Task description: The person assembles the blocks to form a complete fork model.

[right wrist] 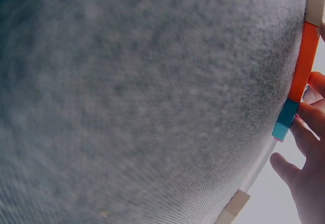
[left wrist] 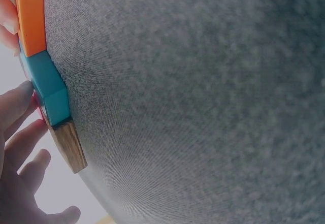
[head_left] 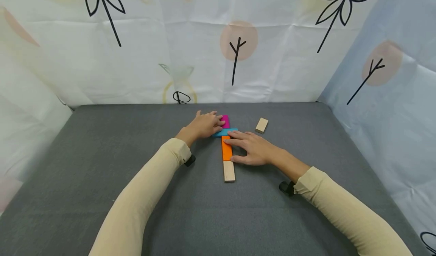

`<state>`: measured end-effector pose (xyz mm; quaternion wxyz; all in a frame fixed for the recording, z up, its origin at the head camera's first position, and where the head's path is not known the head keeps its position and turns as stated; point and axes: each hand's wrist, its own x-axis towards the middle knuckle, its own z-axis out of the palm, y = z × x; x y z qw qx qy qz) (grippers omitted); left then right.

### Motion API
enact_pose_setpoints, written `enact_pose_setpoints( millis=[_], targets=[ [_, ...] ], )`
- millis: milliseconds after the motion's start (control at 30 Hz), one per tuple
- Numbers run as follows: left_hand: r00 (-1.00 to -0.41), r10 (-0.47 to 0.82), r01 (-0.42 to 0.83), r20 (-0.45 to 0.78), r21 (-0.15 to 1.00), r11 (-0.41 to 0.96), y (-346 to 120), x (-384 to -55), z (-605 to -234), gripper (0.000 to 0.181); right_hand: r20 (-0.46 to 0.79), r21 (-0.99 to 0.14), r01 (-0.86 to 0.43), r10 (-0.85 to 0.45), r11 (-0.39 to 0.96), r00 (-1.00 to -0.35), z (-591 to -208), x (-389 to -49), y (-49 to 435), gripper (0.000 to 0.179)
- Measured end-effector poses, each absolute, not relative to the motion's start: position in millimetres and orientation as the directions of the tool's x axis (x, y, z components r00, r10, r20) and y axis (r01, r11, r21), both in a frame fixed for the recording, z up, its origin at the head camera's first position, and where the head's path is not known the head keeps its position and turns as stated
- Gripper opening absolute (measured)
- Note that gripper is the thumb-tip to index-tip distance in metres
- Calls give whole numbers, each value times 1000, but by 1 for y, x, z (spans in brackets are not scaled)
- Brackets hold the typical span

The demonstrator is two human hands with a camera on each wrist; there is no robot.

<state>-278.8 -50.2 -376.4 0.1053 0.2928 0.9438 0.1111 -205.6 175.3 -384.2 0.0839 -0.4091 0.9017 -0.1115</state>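
Observation:
Flat wooden blocks form a line on the grey cloth. A magenta block [head_left: 225, 121] lies at the far end, then a blue block [head_left: 229, 131] set crosswise, an orange block [head_left: 226, 148] and a plain wood block [head_left: 229, 171] nearest me. My left hand [head_left: 205, 124] reaches in from the left, its spread fingertips at the magenta and blue blocks. In the left wrist view a wood-grained block [left wrist: 71, 145] shows beyond the blue one. From the right, my right hand [head_left: 253, 148] has extended fingers at the blue and orange blocks, its thumb beside the orange one's near end.
Another plain wood block [head_left: 261, 125] lies apart, beyond my right hand. Grey cloth [head_left: 119, 161] covers the table, and a printed white curtain [head_left: 204, 51] hangs along its back edge. More curtain [head_left: 385, 108] stands at the right side.

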Motion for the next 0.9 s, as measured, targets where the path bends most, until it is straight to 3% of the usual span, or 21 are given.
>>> enact_pose_setpoints(
  millis=[900],
  targets=[
    [-769, 622, 595, -145, 191, 781, -53, -262, -375, 50, -42, -178, -763, -779, 621, -625, -382, -204, 176, 62]
  ],
)
